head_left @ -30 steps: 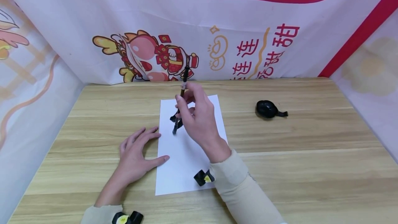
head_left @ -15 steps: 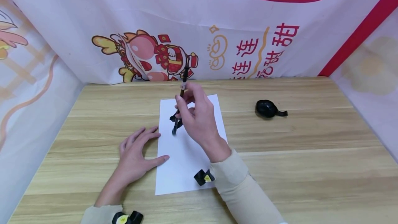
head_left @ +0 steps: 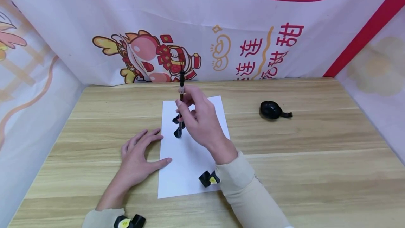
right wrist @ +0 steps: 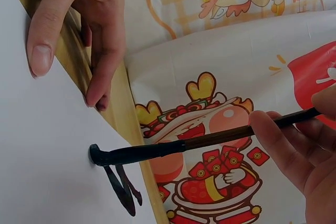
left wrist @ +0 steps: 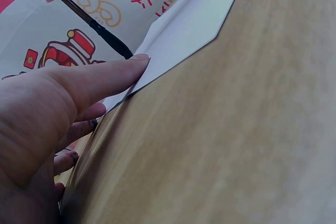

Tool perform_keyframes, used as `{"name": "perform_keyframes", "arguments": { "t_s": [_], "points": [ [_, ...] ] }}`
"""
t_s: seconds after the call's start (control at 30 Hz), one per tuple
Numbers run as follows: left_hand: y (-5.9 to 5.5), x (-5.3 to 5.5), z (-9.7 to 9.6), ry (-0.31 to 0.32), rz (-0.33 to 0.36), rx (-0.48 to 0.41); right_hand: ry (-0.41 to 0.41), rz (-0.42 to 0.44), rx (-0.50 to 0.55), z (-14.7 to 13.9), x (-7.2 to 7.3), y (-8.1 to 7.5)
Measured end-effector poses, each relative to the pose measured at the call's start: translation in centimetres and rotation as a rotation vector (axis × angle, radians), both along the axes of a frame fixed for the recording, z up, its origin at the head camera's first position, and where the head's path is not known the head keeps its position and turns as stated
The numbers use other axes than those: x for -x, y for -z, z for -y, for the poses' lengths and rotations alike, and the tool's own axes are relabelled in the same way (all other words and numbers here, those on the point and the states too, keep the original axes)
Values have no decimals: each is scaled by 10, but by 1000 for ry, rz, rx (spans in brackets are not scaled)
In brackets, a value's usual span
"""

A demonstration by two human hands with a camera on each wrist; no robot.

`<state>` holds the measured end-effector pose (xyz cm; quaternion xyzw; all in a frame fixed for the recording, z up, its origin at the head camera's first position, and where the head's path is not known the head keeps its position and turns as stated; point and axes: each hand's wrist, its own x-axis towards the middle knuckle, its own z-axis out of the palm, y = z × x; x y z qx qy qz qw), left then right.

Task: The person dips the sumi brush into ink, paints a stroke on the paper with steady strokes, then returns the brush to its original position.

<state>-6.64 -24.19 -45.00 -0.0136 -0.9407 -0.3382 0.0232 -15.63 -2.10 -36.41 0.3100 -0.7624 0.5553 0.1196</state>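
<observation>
My right hand (head_left: 200,119) pinches a dark-handled writing brush (right wrist: 210,137) between thumb and fingers, holding it nearly upright over a white sheet of paper (head_left: 193,164). The bristle tip touches the sheet at a fresh black stroke (head_left: 177,133). Another black ink mark (right wrist: 122,191) lies just beyond it, partly hidden by the brush and hand in the head view. My left hand (head_left: 139,161) rests at the sheet's left edge with fingers spread. Its thumb (left wrist: 115,74) lies on the paper; the fingertips reach the edge.
A rounded black object with a short stem (head_left: 272,111) lies on the wooden table (head_left: 303,171) to the right of the paper. Behind the table hangs a printed cloth (head_left: 202,17). Each wrist carries a small black camera (head_left: 209,178).
The brush has swung more upright and its top has moved left. A thicker black stroke now shows at its tip. The left hand has stayed in place.
</observation>
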Motion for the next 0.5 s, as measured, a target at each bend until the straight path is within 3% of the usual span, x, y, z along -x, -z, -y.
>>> {"name": "perform_keyframes", "arguments": {
  "t_s": [0.5],
  "points": [
    [1, 0, 0, 3, -1, -4, -40, 2, -31, -5, 1, -3]
  ]
}}
